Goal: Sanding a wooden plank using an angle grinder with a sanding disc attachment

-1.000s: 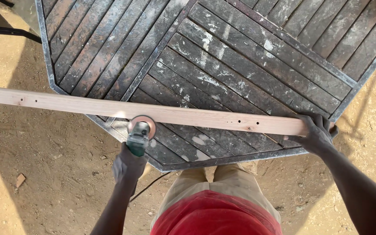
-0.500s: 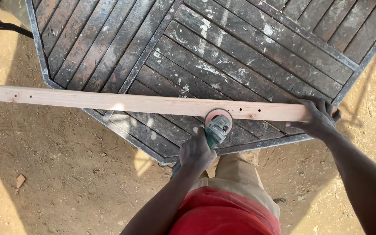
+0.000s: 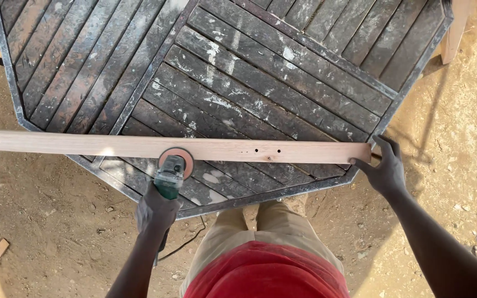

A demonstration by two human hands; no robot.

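Note:
A long pale wooden plank (image 3: 139, 146) with several small holes lies across the near edge of a dark slatted octagonal table (image 3: 260, 83). My left hand (image 3: 155, 212) grips a green angle grinder (image 3: 169, 176). Its round sanding disc (image 3: 176, 156) presses against the plank's near edge, left of the middle. My right hand (image 3: 385, 168) holds the plank's right end, fingers curled around it at the table's right corner.
Sandy ground surrounds the table. The grinder's black cable (image 3: 186, 245) trails on the dirt by my legs. A pale wooden post (image 3: 455, 27) stands at the table's far right corner. Small stones lie at the right.
The grinder in my left hand slid right along the plank, then back to the left. My right hand has stayed on the plank's right end.

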